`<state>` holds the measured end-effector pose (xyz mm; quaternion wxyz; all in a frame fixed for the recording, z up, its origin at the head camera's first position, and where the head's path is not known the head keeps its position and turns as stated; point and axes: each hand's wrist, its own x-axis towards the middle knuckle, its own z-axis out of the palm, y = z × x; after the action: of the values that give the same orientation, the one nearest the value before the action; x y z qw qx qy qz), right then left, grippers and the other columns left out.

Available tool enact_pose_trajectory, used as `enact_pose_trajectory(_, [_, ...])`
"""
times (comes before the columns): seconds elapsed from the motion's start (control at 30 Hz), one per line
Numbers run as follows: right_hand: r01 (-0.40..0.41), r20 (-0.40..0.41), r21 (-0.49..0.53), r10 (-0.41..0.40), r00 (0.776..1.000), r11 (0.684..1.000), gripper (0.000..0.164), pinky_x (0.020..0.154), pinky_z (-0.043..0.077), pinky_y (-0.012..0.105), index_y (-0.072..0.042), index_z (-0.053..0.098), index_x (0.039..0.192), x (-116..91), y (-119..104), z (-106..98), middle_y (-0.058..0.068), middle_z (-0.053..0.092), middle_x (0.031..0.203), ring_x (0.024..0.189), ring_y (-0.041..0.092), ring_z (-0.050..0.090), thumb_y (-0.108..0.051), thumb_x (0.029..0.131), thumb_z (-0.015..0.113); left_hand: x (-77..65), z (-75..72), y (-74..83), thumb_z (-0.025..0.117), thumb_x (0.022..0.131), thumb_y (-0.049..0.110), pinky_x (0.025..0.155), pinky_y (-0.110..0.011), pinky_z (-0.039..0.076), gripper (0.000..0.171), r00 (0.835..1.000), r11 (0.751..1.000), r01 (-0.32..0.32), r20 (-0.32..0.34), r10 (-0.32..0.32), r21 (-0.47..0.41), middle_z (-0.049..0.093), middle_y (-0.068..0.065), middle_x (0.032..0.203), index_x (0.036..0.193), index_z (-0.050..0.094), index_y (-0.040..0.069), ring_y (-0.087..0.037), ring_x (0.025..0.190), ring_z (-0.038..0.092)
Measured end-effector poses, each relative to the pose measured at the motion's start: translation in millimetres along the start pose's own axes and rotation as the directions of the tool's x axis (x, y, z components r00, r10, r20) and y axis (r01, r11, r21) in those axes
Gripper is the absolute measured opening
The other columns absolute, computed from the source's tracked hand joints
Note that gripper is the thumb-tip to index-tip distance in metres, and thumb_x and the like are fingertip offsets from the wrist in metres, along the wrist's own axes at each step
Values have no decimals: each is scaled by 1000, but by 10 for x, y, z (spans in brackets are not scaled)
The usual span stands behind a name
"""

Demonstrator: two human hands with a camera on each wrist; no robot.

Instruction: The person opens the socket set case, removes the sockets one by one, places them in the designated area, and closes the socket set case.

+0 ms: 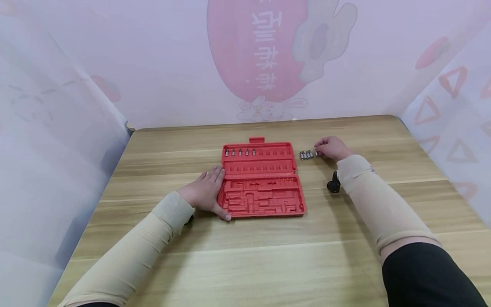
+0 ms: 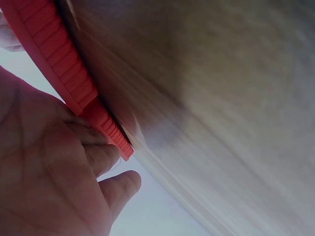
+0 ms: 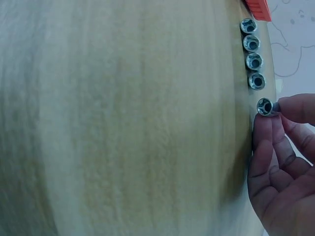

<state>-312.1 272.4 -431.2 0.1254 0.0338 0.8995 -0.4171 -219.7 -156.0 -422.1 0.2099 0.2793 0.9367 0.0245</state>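
Observation:
An unfolded red plastic tool case (image 1: 264, 206) lies on the table, with several small metal sockets (image 1: 240, 152) standing in the left part of its upper half. My left hand (image 1: 205, 189) rests along the case's left edge, fingers straight and thumb at the lower left corner. In the left wrist view its palm (image 2: 44, 167) shows beside the ribbed red side. To the right of the case, a row of silver sockets (image 3: 254, 61) lies side by side. My right hand (image 1: 333, 148) pinches another socket (image 3: 265, 106) between thumb and finger at the row's right end.
The wooden table (image 1: 253, 264) reaches back to a printed curtain (image 1: 165, 64), with more curtain on both sides. A red latch tab (image 1: 256, 140) sticks out from the case's far edge. The lower half has bare moulded recesses.

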Motion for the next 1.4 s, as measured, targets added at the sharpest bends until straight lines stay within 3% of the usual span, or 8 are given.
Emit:
enact_pose_trajectory(0.3, [44,-19,-161,-47,999,986,26,67,47,26,8,66,116,-13,-58,37,11,69,92,78,14,57,-13,102,59,5,0,-3,80,68,78,125,-56,8,149,1000,1000,-9,-13,9,3,0,-31,168,160,5,-12,-44,156,1])
enact_pose_trajectory(0.57, [50,-18,-232,-55,998,971,29,71,47,29,9,67,117,-12,-82,71,12,68,94,81,19,58,-14,102,58,0,1,-1,80,68,79,125,-57,9,149,1000,1000,-11,-14,11,3,0,-32,167,160,5,-13,-45,155,2])
enact_pose_trajectory(1.03, [63,-40,-258,-75,996,964,27,68,45,31,8,68,109,-65,-136,91,10,65,86,74,19,54,-15,102,57,-7,-5,-7,80,67,79,125,-56,8,151,1000,1000,-6,-12,6,3,-1,-31,167,160,4,-12,-44,155,1])
enact_pose_trajectory(1.4, [-14,-72,-230,-3,997,973,34,69,46,33,8,66,112,-6,-157,100,14,64,93,78,22,54,-21,101,53,-8,-2,-10,79,68,79,125,-56,9,150,1000,1000,-11,-7,11,-2,-1,-32,167,160,4,-13,-44,155,1])
